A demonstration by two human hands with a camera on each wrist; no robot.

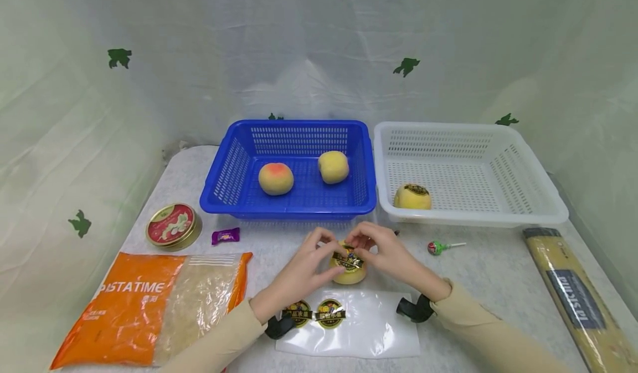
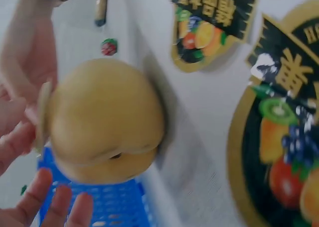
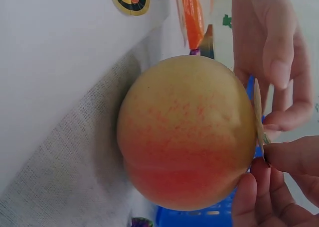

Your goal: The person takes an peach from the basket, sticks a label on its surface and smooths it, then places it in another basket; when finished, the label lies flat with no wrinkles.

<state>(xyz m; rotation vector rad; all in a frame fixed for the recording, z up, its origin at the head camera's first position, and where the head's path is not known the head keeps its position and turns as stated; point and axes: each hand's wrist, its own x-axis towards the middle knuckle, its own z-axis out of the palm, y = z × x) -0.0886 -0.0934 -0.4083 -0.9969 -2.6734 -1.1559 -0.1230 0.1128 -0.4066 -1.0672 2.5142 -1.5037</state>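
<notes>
A yellow peach (image 1: pixel 351 277) with a red blush, seen close up in the right wrist view, sits on the table between both hands. On its top lies a black-and-gold fruit sticker (image 1: pixel 348 260), whose edge stands slightly off the skin in the right wrist view (image 3: pixel 257 112). My right hand (image 1: pixel 389 251) pinches one end of this sticker between thumb and fingertips. From the other side, my left hand (image 1: pixel 299 267) touches the sticker with a bent finger, its other fingers loosely spread. In front lies a glossy backing sheet (image 1: pixel 366 328) bearing two more stickers.
Behind stand a blue basket (image 1: pixel 294 209) with two peaches and a white basket (image 1: pixel 478 216) with one stickered peach (image 1: pixel 412 197). Left are an orange bag (image 1: pixel 134 312), a round tin (image 1: pixel 171 226) and a purple candy (image 1: pixel 226 235); right, a lollipop (image 1: pixel 436 248) and a spaghetti pack (image 1: pixel 573 295).
</notes>
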